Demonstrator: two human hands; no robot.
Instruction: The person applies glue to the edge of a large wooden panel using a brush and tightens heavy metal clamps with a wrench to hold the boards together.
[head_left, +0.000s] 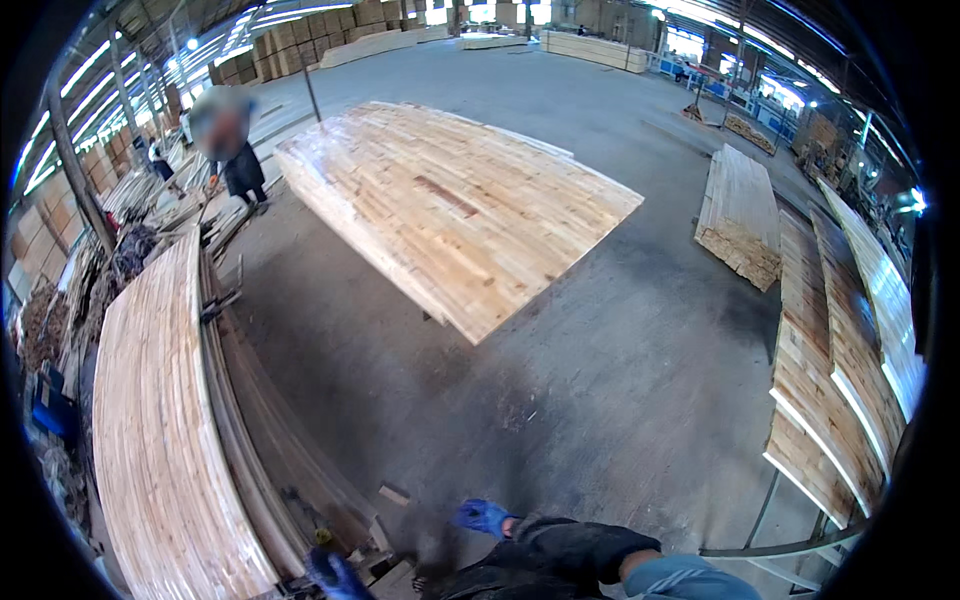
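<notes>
Wooden offcut (393, 494) lies flat on the floor (560, 380), just ahead-left of the gloved right hand (484, 517), open and empty; left hand (335, 573), lower, grip indiscernible.

Both hands wear blue gloves and sit low in the view. The left hand (335, 575) hangs at the bottom edge, fingers blurred, holding nothing that can be made out, just beside the end of a long stack of glued wood panels (160, 440) running up along its left. The right hand (484, 516) is spread loosely over bare concrete floor (600, 350), apart from any board. Well ahead of both hands lies a large laminated panel (455, 210). Far off beyond the left hand stands another person (238, 150). More panel stacks (835, 380) lie well off to the right hand's right.
</notes>
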